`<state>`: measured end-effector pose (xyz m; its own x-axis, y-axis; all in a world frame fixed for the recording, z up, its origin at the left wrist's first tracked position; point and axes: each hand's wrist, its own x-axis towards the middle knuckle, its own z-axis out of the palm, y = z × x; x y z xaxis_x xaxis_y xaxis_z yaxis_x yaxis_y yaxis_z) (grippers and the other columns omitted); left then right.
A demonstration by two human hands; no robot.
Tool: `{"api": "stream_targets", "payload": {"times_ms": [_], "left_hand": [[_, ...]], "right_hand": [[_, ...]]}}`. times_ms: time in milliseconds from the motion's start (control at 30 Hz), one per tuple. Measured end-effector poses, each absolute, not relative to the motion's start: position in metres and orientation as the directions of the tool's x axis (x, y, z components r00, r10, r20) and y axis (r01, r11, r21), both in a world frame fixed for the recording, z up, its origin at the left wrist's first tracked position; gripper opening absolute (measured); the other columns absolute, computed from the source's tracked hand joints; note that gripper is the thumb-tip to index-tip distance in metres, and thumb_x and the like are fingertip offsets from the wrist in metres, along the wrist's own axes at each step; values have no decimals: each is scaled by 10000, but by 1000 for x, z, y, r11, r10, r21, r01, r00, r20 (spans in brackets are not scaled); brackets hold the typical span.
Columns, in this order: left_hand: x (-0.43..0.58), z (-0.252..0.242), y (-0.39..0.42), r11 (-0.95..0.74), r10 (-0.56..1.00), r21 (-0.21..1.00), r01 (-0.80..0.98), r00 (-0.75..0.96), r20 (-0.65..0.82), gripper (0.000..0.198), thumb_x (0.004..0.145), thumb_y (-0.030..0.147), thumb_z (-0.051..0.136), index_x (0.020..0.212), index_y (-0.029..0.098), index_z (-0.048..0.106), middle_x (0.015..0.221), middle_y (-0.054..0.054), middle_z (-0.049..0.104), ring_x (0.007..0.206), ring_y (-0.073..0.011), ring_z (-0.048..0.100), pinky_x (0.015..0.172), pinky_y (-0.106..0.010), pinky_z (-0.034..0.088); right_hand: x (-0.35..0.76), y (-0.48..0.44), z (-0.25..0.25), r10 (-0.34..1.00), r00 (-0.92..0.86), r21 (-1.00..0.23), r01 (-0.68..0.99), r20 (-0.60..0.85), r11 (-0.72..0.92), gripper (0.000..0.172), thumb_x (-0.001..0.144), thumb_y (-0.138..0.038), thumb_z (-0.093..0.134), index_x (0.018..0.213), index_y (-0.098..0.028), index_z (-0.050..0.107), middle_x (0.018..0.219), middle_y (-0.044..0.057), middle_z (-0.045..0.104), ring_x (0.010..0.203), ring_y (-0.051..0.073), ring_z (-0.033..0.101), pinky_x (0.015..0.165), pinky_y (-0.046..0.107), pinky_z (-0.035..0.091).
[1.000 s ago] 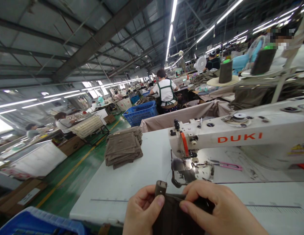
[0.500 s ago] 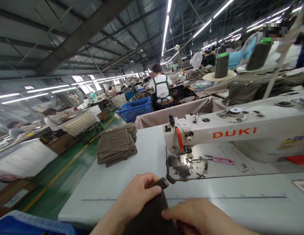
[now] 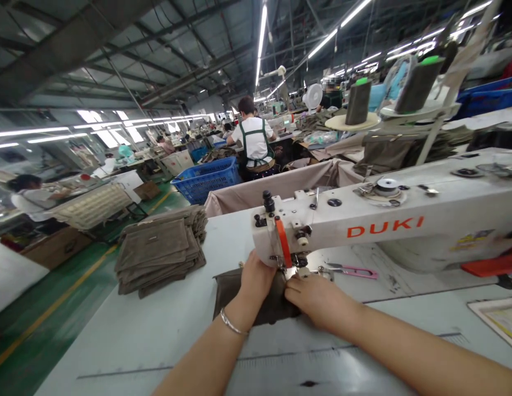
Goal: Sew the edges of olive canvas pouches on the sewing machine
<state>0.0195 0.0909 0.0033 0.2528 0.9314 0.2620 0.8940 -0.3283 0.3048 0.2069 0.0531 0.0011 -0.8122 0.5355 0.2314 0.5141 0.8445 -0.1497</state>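
Observation:
A dark brown-grey fabric piece (image 3: 229, 289) lies on the table, its right part at the needle area of the white sewing machine (image 3: 387, 203). On top of it rests my left hand (image 3: 258, 278), beside the machine head, which hides most of its fingers. My right hand (image 3: 317, 297) is closed, its bent fingers gripping the edge of the same piece close to the presser foot. Both hands are near the needle, whose tip I cannot make out. Pink-handled thread snips (image 3: 357, 271) lie on the machine bed behind my right hand.
A stack of folded brown-grey fabric pieces (image 3: 157, 247) sits at the left of the table (image 3: 127, 335). Beyond the machine are a pinkish cloth-lined bin (image 3: 247, 190), a blue crate (image 3: 206, 179) and a seated co-worker (image 3: 253, 137). Thread cones (image 3: 358, 103) stand at back right.
Both hands have moved forward and carried the fabric piece from the table's front to the machine's needle area. The view has turned slightly to the right.

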Motion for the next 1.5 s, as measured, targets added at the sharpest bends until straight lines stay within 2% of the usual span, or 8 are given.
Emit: {"api": "stream_targets", "payload": {"times_ms": [133,300,500,700,867,1133,1367,1500], "left_hand": [[21,-1,57,-360,920,293,886,285,268,151,908,127,539,982,170,664,1047,-111,634,1010,-284,570,898,-452,478],[18,1,30,-518,852,274,810,460,249,340,883,45,540,1188,179,608,1147,-81,630,1108,-237,553,1002,-410,471],[6,4,46,-611,791,293,735,555,257,314,910,73,523,1196,172,610,1181,-89,647,1143,-235,569,1030,-425,470],[12,2,38,-571,821,361,737,505,266,337,913,66,494,1213,176,600,1214,-88,639,1160,-230,570,1035,-431,472],[14,-1,34,-562,827,371,739,487,282,337,922,77,470,1213,189,596,1215,-92,642,1153,-235,579,1028,-455,473],[6,1,39,-550,835,405,730,493,244,330,922,84,486,1209,195,604,1211,-77,648,1139,-218,582,1026,-417,462],[7,1,39,-553,833,381,741,492,251,350,905,77,485,1215,191,601,1200,-91,652,1132,-229,585,1018,-426,466],[9,2,38,-567,824,343,749,513,241,351,888,56,500,1205,179,590,1196,-95,648,1144,-234,577,1025,-427,464]], "right_hand": [[217,43,-10,530,-797,-210,487,290,848,144,865,-78,528,919,-172,623,980,65,644,972,206,567,904,345,444],[216,38,-19,551,-761,-273,480,344,834,165,861,-76,519,948,-170,622,1011,74,648,998,210,562,915,366,435],[211,40,-20,568,-732,-310,478,377,822,150,879,-82,503,908,-174,618,995,69,655,996,205,574,899,363,431],[216,41,-13,560,-736,-318,465,379,826,162,863,-75,486,859,-175,613,926,58,653,964,194,581,875,346,437],[217,39,-12,547,-741,-331,442,390,834,158,855,-76,481,853,-171,607,936,69,651,972,198,580,869,343,444],[214,37,-14,538,-777,-314,447,327,837,133,861,-92,495,864,-176,598,945,61,649,932,204,583,857,352,439],[215,41,-12,535,-791,-283,462,297,840,134,859,-99,489,846,-176,598,958,69,646,907,210,582,823,364,439],[213,39,-14,540,-780,-318,449,317,835,123,861,-109,504,844,-175,606,942,64,652,916,203,586,843,353,433]]}}
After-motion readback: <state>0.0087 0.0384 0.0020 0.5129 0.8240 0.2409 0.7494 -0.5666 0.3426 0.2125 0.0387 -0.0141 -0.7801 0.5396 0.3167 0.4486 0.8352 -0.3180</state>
